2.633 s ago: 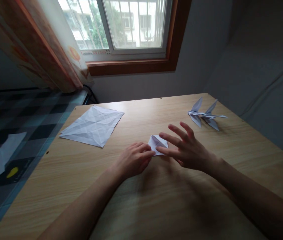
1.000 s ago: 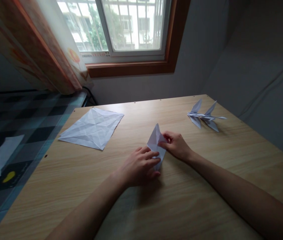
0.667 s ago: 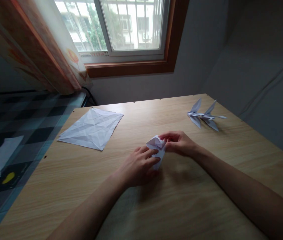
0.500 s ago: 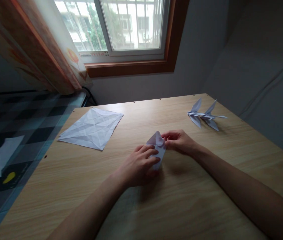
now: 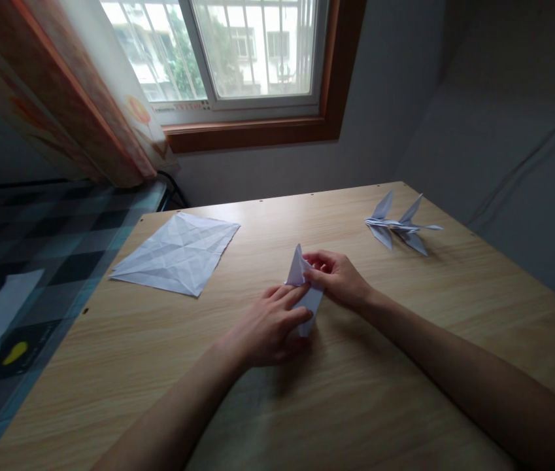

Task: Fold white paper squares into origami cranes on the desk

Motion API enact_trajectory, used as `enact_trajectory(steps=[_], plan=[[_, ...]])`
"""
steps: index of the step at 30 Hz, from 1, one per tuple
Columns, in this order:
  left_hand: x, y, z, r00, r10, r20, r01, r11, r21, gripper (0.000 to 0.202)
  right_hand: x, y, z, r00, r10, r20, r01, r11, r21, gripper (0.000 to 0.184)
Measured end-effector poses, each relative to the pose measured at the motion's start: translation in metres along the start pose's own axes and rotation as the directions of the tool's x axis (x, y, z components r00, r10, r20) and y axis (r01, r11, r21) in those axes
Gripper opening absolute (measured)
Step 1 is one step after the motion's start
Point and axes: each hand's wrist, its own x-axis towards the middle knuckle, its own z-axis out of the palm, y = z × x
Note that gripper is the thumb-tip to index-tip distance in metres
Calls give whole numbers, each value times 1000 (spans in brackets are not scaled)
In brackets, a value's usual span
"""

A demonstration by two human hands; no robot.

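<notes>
A small folded white paper piece [image 5: 301, 281] sits on the wooden table [image 5: 355, 405], its pointed flap standing up. My left hand [image 5: 267, 327] lies with its fingers pressed on the near part of the piece, holding it against the table. My right hand [image 5: 338, 278] pinches the raised flap from the right side with thumb and fingers. The lower part of the paper is hidden under my left fingers.
A creased, unfolded white paper sheet [image 5: 176, 252] lies flat at the table's far left. A finished folded paper figure with spread wings [image 5: 399, 226] rests at the far right. A window and curtain stand behind; a checked bed cover lies left of the table.
The flap of the small paper piece, bent down half a second ago, now stands up in a point. My right hand has shifted slightly left on it. My left hand stays put.
</notes>
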Motion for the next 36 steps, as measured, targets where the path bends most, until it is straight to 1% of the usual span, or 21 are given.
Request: enact_trajectory(steps=[2,4,5,6,7,8,9,10,11,13,14,16,18,21,24,27,29,31,33,35,36], plan=[[-1,-1,4,998,17,-61,-18,1000,-17,26,0,-1,1,1000,3,11,-2,1000,-6,34],[-3,-4,7,976,-5,-218,-11,997,-70,20,-1,0,1,999,9,37,-11,999,34,32],[-3,-5,9,942,-54,-332,16,993,-115,17,-2,0,2,998,15,56,-19,997,74,32],[-3,-7,10,885,-131,-446,57,983,-175,16,-4,1,4,996,22,83,-32,991,126,33],[-3,-10,11,814,-229,-535,103,962,-254,19,-6,0,6,993,31,118,-52,982,182,33],[-2,-12,12,742,-335,-580,140,925,-354,25,-8,-1,8,986,38,160,-75,969,233,34],[-1,-14,13,686,-436,-583,156,870,-467,32,-10,-3,10,978,43,202,-99,956,276,34],[-1,-17,14,664,-518,-539,149,798,-584,40,-12,-5,13,968,45,246,-122,944,306,33],[0,-19,16,671,-573,-471,120,710,-694,43,-14,-7,15,957,47,286,-142,936,322,33],[2,-21,18,713,-614,-337,62,535,-843,40,-18,-11,18,934,53,352,-168,937,305,33],[2,-22,19,730,-618,-292,45,470,-882,35,-19,-13,19,926,58,374,-173,944,282,33],[3,-21,21,736,-632,-243,43,402,-914,23,-22,-16,20,916,73,394,-168,962,214,32],[2,-20,22,716,-658,-235,49,383,-922,15,-23,-17,20,917,92,389,-160,976,147,29],[2,-19,22,679,-687,-261,36,386,-922,10,-24,-17,20,919,108,379,-148,986,78,26],[3,-19,21,638,-710,-299,19,402,-915,14,-24,-19,20,928,89,363,-101,995,15,21],[3,-18,18,597,-748,-291,-6,359,-933,20,-25,-23,21,939,59,338,-53,998,-28,18],[3,-18,16,590,-760,-273,-10,331,-944,25,-26,-25,23,946,38,323,-20,998,-59,17],[3,-18,16,590,-759,-276,13,350,-937,25,-27,-26,24,950,4,312,39,991,-132,12],[3,-19,18,576,-760,-299,53,400,-915,22,-28,-26,24,947,-25,321,96,974,-207,10],[3,-20,20,540,-777,-324,74,427,-901,23,-28,-25,23,938,-37,346,123,965,-232,15],[4,-21,21,513,-792,-331,69,422,-904,24,-28,-25,22,934,-36,354,125,964,-233,20]])
